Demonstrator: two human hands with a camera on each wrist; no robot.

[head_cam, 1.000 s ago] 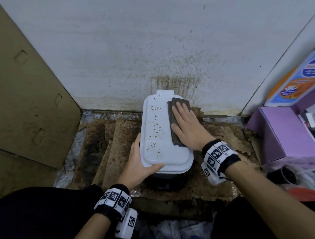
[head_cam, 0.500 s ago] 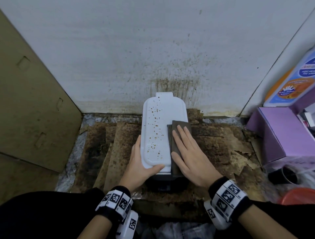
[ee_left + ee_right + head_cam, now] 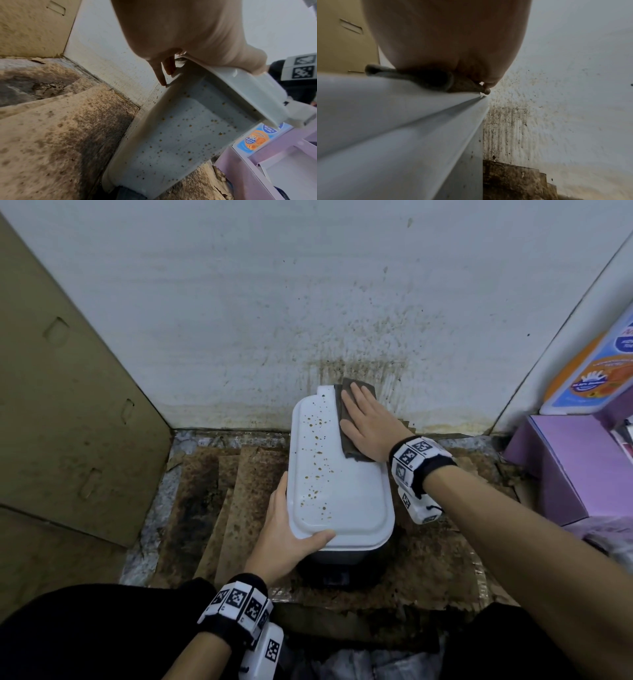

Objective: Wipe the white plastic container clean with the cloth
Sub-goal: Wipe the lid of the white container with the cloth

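The white plastic container [image 3: 342, 484] stands on stained cardboard against the wall, its lid dotted with brown specks along the left half. My right hand [image 3: 368, 422] lies flat with straight fingers on a dark brown cloth [image 3: 347, 440] at the lid's far right corner. My left hand [image 3: 284, 529] grips the container's near left corner, thumb over the front rim, fingers down the left side. In the left wrist view the speckled side wall of the container [image 3: 180, 135] shows under the left hand [image 3: 171, 40]. The right wrist view shows the cloth [image 3: 412, 77] pressed under the palm on the lid [image 3: 385, 115].
A cardboard panel [image 3: 68, 405] leans at the left. A spattered white wall [image 3: 308, 302] rises right behind the container. A purple box [image 3: 568, 470] and an orange and blue package [image 3: 596, 371] sit at the right. Stained cardboard sheets [image 3: 222, 501] cover the floor.
My right hand has pushed the cloth from the near end of the lid's right side up to its far right corner. The left hand has kept its hold on the near left corner.
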